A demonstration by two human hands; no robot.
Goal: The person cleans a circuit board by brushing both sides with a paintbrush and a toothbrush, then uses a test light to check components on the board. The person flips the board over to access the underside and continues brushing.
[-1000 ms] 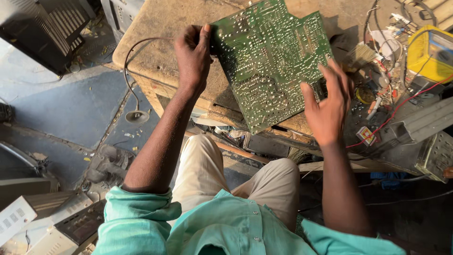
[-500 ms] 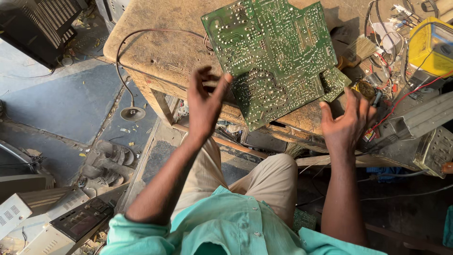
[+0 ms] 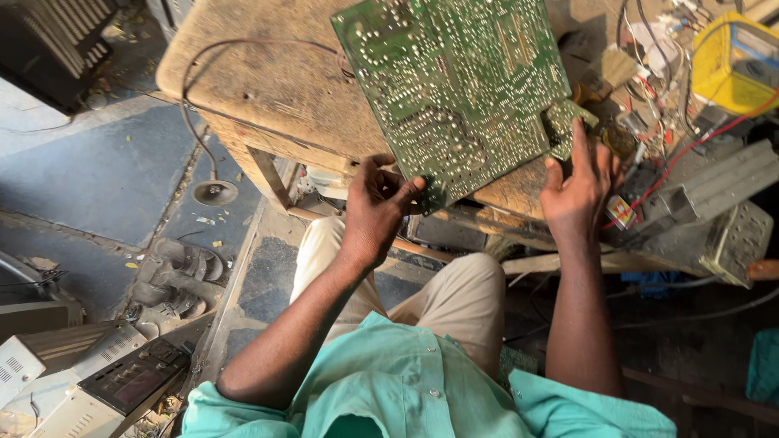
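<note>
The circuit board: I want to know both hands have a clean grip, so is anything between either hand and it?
Nothing visible is. The left hand touches the circuit board at its near edge, and the right hand has fingers on its right corner. The wires lie further right on the wooden table.
</note>
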